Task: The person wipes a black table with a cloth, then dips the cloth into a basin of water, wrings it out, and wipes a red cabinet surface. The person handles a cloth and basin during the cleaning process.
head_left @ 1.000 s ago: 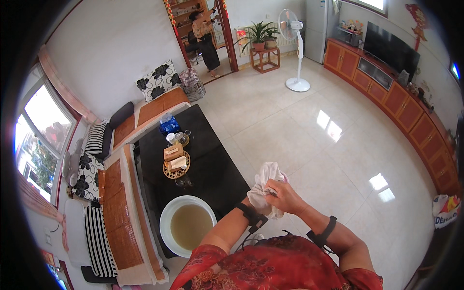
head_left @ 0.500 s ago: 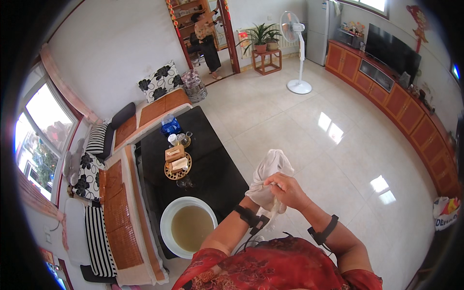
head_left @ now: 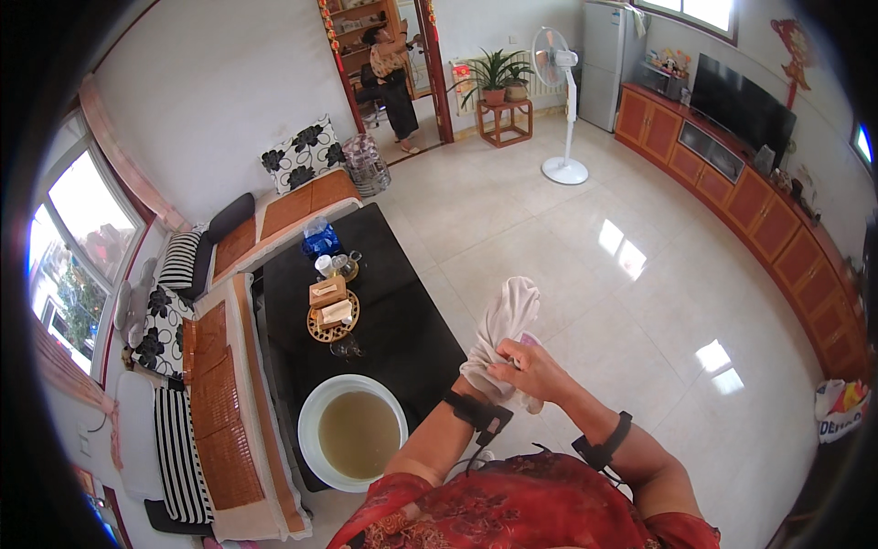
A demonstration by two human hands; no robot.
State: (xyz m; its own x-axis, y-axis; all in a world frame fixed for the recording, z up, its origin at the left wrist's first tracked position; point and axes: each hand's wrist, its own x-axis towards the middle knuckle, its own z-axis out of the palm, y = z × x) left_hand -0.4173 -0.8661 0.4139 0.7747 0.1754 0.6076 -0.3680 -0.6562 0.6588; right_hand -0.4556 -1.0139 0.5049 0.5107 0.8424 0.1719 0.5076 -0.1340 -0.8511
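Note:
A pale, damp-looking cloth (head_left: 508, 313) covers my left hand, hiding its fingers; only the wrist and left forearm (head_left: 439, 439) show below it. My right hand (head_left: 538, 371) is closed on a fold of the same cloth near the left wrist. A small pinkish patch shows on the fabric beside the right fingers. The loose part of the cloth drapes up past the hands, over the floor. Left of my left forearm, a white basin (head_left: 308, 416) of cloudy brownish water (head_left: 361, 435) stands at the near end of a black table (head_left: 402, 320).
On the table are a round woven tray (head_left: 355, 322), a tissue box (head_left: 326, 291), a glass cup (head_left: 347, 348) and a blue package (head_left: 320, 240). A sofa (head_left: 219, 403) runs along the left. A white fan (head_left: 565, 169) stands ahead; another person (head_left: 391, 78) stands in the doorway.
The cloth has gone from a bunched, wide shape to a longer, narrower one reaching upward. My right hand has shifted slightly down and left along it. The view has moved a little.

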